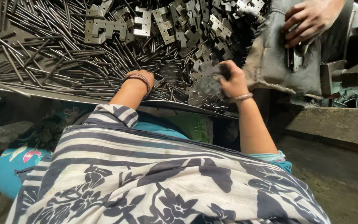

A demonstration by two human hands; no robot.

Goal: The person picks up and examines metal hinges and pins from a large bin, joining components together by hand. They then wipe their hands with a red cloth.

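My left hand (142, 79) reaches into a pile of thin metal rods (59, 58) on a metal tray (42, 94); its fingers are buried among the rods and mostly hidden. My right hand (233, 79) is closed on a flat grey metal plate (210, 83) with holes, held over a heap of similar notched hinge plates (187, 29). Bangles sit on both wrists.
Another person's hand (307, 18) rests at the top right on a grey cloth (270, 58), holding small metal pieces (295, 58). Machine parts (353, 70) stand at the right. A clear plastic bottle (7, 132) lies low on the left. Striped floral cloth (154, 178) covers my lap.
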